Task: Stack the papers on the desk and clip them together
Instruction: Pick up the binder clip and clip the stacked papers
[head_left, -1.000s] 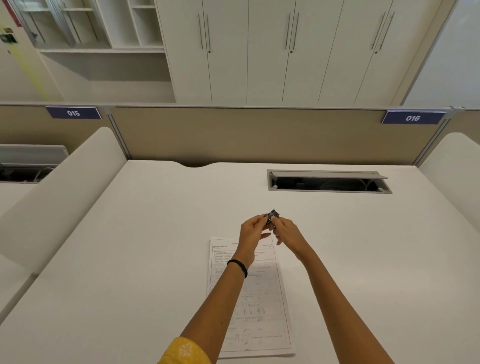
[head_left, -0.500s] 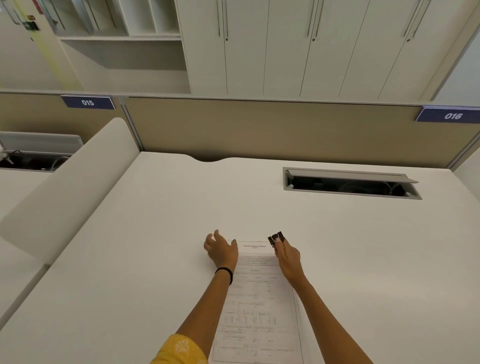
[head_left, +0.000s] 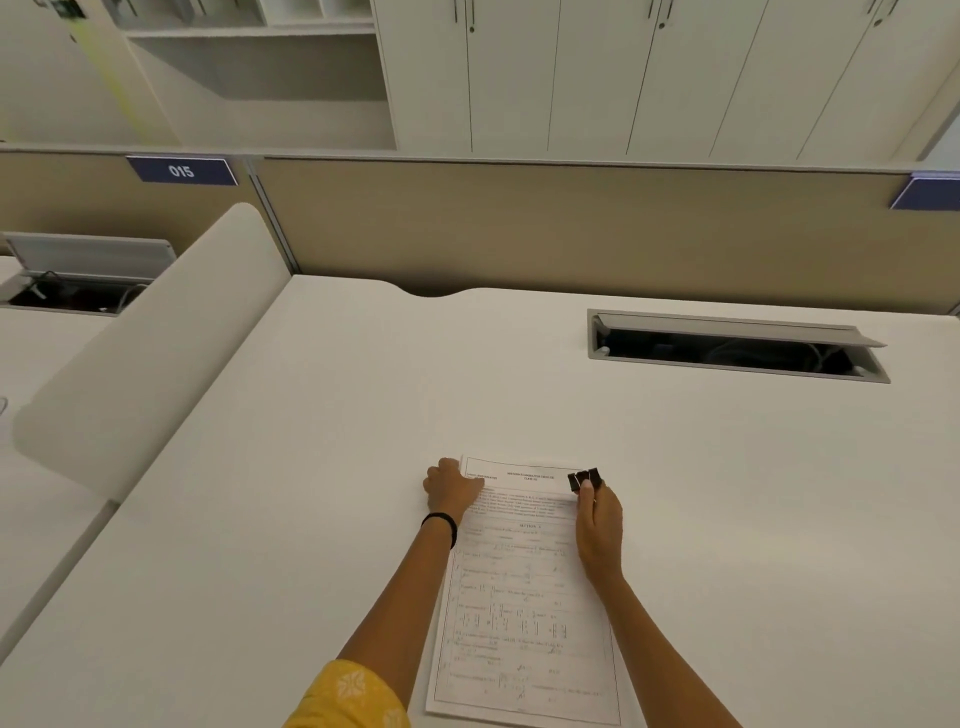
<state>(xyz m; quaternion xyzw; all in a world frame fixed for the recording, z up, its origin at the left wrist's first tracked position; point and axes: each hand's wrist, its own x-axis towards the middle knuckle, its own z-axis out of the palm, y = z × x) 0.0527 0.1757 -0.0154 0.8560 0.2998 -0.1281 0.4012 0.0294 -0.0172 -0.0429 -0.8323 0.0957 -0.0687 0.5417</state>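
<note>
A stack of printed papers (head_left: 522, 597) lies flat on the white desk (head_left: 260, 519), long side running away from me. My left hand (head_left: 451, 491) rests on the stack's top left corner, fingers curled at the paper's edge. A small black binder clip (head_left: 583, 479) sits at the top right corner of the stack, pinched in my right hand (head_left: 598, 522). I cannot tell whether the clip's jaws are around the paper edge.
An open cable hatch (head_left: 737, 347) is set into the desk at the back right. A beige partition (head_left: 571, 228) closes the far edge. A white curved divider (head_left: 140, 353) bounds the left side, with a neighbouring desk beyond it.
Both hands came down from mid-air to the stack. My left hand let go of the clip and settled on the top left corner; my right hand brought the clip to the top right corner.
</note>
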